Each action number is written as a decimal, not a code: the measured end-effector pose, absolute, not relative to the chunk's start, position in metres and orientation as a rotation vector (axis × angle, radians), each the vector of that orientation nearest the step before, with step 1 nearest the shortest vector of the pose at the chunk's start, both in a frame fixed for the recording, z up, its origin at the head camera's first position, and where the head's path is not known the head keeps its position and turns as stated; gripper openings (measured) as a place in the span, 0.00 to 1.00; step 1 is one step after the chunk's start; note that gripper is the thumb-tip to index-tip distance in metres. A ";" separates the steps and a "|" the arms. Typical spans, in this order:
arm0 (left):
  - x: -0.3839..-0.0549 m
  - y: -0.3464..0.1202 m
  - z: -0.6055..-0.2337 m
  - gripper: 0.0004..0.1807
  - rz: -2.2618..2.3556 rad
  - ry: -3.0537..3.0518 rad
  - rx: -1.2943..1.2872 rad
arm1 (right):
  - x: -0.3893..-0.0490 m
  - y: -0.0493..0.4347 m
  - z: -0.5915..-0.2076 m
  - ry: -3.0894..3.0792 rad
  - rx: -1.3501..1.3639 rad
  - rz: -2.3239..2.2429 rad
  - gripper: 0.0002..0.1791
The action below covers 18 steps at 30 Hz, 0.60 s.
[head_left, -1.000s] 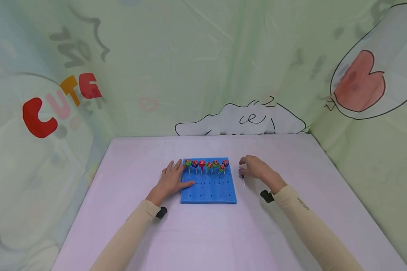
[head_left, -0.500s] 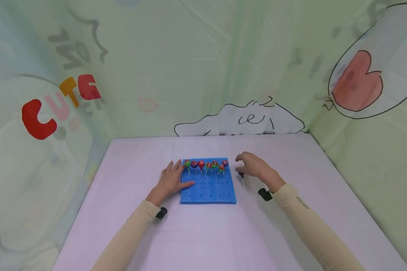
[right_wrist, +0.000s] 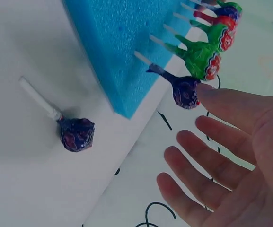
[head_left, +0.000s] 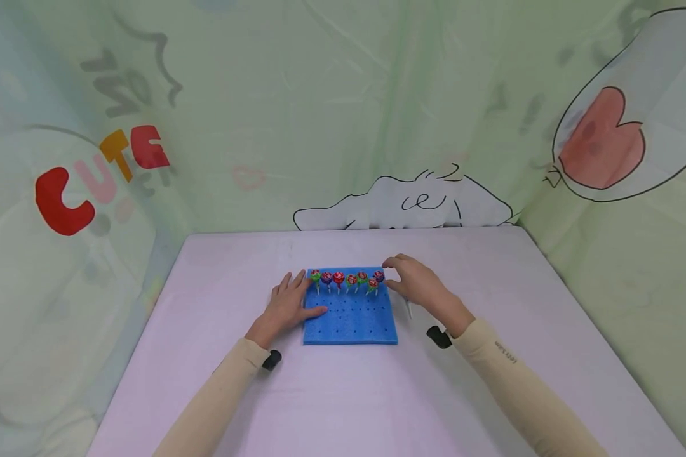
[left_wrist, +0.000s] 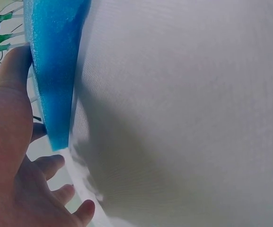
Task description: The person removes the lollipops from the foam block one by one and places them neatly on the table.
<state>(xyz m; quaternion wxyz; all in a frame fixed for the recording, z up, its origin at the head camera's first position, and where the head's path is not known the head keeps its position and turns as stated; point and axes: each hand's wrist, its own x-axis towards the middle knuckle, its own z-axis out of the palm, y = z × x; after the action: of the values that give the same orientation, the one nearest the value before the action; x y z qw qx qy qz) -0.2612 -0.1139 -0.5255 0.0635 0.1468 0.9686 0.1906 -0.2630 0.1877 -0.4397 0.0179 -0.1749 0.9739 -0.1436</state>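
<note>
A blue foam board [head_left: 351, 327] lies on the table, dotted with small holes. Several wrapped lollipops stand in it along the far side, among them a red one [head_left: 338, 278]. My left hand [head_left: 286, 306] rests at the board's left edge, fingers spread and thumb over the top. My right hand [head_left: 425, 289] is at the far right corner. In the right wrist view its thumb is at the purple lollipop [right_wrist: 184, 92] at the row's end; whether it touches is unclear. The other fingers are extended. A loose purple lollipop [right_wrist: 77, 135] lies on the table right of the board.
The table [head_left: 331, 400] has a pale pinkish cover. Printed fabric walls [head_left: 251, 114] enclose it at the back and both sides. A dark wrist device [head_left: 439, 337] sits at the right cuff, another [head_left: 271, 360] at the left.
My right hand has moved left, from over the loose purple lollipop to the board's far right corner. That lollipop stays on the table. The left hand has not visibly moved.
</note>
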 end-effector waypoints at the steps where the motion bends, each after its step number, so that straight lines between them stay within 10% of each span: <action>1: -0.261 -0.114 -0.526 0.49 0.578 2.926 0.445 | -0.262 0.186 -0.440 3.036 -0.547 -0.453 0.23; 18: -0.261 -0.114 -0.527 0.49 0.588 2.932 0.434 | -0.258 0.179 -0.474 3.244 -0.703 -0.401 0.29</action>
<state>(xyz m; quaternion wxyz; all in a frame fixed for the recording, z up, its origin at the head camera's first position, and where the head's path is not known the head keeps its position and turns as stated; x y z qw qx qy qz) -0.2615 -0.1136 -0.5269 0.0598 0.1435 0.9686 0.1942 -0.2576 0.1789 -0.4737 -0.1007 -0.2091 0.9653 -0.1192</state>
